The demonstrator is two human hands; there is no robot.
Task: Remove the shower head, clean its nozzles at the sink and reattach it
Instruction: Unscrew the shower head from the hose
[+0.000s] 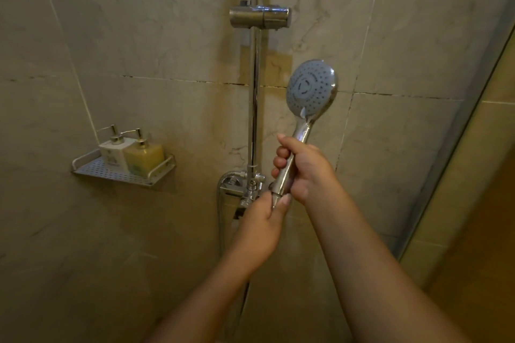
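At 3 o'clock of riser rail [254, 97] | shower head [312, 89] upright, right hand [305, 167] grip wrapped round handle | left hand [267, 220] grip pinching hose nut [276, 198] at 6 o'clock | judgement: steady handle, twist only nut.

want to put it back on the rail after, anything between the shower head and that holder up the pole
Nothing visible does. The shower head is held in the right hand just right of the pole, below the empty holder; the stretch between is bare. The left hand pinches the hose nut.
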